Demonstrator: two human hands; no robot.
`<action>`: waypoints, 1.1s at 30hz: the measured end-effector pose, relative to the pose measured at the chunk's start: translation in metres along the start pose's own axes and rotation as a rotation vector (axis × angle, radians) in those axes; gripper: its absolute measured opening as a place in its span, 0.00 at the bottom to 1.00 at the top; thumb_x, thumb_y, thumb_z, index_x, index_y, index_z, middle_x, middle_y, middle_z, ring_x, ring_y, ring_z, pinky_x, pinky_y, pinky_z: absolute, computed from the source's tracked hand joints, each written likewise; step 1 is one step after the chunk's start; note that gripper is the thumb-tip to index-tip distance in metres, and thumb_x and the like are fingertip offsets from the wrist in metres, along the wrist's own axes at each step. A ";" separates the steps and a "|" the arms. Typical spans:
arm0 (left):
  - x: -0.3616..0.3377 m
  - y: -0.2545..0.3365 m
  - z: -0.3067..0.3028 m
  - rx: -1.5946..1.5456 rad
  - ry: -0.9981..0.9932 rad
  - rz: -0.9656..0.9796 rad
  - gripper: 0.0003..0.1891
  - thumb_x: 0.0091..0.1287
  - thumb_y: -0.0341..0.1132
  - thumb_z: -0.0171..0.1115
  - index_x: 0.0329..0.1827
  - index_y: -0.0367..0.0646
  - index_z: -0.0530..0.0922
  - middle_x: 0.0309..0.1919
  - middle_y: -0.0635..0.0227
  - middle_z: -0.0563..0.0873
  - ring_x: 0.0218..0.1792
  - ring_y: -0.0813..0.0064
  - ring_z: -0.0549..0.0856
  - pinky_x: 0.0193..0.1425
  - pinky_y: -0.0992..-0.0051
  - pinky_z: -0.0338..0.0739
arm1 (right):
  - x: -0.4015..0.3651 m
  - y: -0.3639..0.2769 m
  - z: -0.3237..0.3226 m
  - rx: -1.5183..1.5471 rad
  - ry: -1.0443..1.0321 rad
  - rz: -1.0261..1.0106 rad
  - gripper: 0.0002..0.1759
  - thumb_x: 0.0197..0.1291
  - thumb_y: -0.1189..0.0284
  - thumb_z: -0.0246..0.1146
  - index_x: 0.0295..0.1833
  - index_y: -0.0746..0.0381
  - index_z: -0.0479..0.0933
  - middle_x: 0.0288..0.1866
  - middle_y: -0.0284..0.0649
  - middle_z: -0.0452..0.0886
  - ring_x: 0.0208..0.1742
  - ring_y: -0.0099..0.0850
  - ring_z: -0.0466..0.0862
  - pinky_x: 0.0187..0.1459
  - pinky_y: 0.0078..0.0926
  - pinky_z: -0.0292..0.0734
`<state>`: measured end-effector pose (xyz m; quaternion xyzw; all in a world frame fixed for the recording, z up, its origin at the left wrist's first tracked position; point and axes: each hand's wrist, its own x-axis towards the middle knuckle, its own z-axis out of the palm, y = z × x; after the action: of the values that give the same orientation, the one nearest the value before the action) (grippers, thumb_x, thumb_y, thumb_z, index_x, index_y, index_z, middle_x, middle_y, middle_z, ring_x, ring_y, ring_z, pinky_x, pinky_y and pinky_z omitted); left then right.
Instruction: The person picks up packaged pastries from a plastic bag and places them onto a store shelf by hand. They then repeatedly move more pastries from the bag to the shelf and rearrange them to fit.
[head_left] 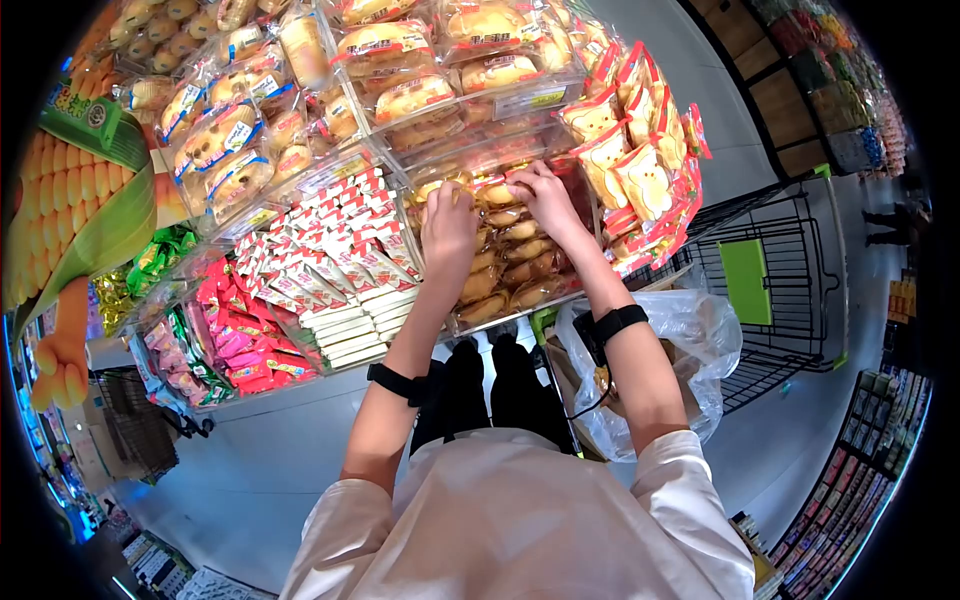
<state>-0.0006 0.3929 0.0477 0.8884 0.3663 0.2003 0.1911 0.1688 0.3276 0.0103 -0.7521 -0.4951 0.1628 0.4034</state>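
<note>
Both of my hands are over a clear bin (560,283) filled with rows of small wrapped buns (527,250). My left hand (448,228) is closed at the bin's left side, fingers bent down onto a wrapped bun at the far end of a row. Just to the right, my right hand (545,200) reaches to the back of the bin. Its thumb and fingers pinch a yellow wrapped bun (497,193). The fingertips of both hands partly cover what they touch. Each wrist wears a black strap.
Left of the bin lie red-and-white packets (335,235) and pink packets (245,340). Larger bagged breads (415,95) fill the tier above. Bear-printed bags (640,175) hang at the right. A black wire cart (790,270) and a box with a plastic bag (690,330) stand on the right.
</note>
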 end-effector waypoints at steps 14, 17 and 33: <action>-0.013 0.030 -0.031 -0.202 0.195 0.044 0.06 0.56 0.24 0.58 0.36 0.40 0.77 0.45 0.61 0.75 0.47 0.61 0.75 0.51 0.65 0.71 | -0.025 -0.023 -0.007 -0.307 0.021 0.018 0.20 0.56 0.66 0.63 0.55 0.57 0.74 0.55 0.54 0.71 0.55 0.48 0.75 0.52 0.40 0.75; -0.034 0.048 -0.043 -0.389 0.191 0.082 0.07 0.56 0.21 0.57 0.37 0.40 0.76 0.43 0.59 0.76 0.46 0.60 0.77 0.50 0.66 0.72 | -0.050 -0.059 -0.025 -0.404 0.072 0.064 0.21 0.57 0.67 0.61 0.55 0.60 0.71 0.58 0.55 0.69 0.57 0.48 0.73 0.52 0.40 0.75; -0.161 0.188 0.080 -0.731 -0.839 0.300 0.04 0.58 0.27 0.61 0.32 0.38 0.75 0.29 0.59 0.79 0.33 0.60 0.82 0.36 0.67 0.75 | -0.375 0.003 -0.157 -0.054 0.504 1.114 0.12 0.56 0.68 0.60 0.35 0.68 0.80 0.26 0.51 0.81 0.32 0.41 0.85 0.36 0.31 0.76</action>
<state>0.0422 0.1366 0.0363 0.8102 0.0361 -0.0306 0.5842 0.1001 -0.0714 0.0478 -0.9231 0.0793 0.1539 0.3433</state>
